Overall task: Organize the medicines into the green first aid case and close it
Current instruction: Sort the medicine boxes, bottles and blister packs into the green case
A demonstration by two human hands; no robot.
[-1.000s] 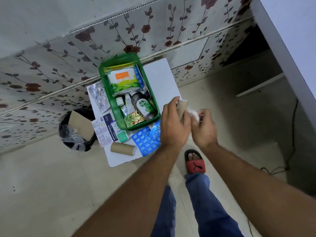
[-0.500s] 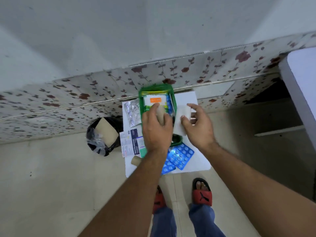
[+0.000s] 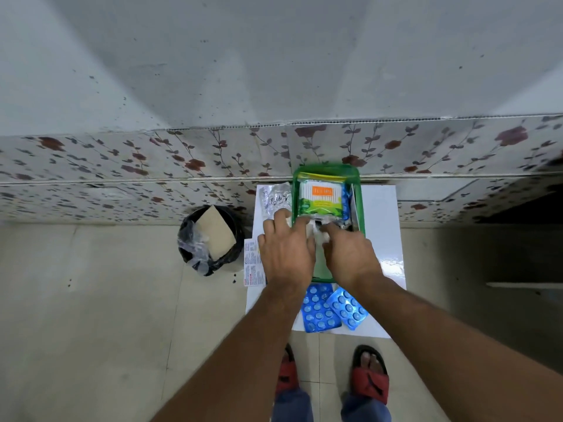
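The green first aid case lies open on a small white table against the wall. A pack of cotton swabs fills its far end. My left hand and my right hand are side by side over the near half of the case, fingers down inside it. They grip a pale bandage roll with white gauze between them. The hands hide the bottles below. Two blue blister packs lie on the table in front of the case.
A silver foil strip and a printed leaflet lie left of the case. A black-lined bin with cardboard in it stands on the floor to the left. My feet in red sandals stand below the table's near edge.
Both hands moved from the right of the table to over the case and lowered the bandage roll and gauze into it. The view tilted up towards the wall.
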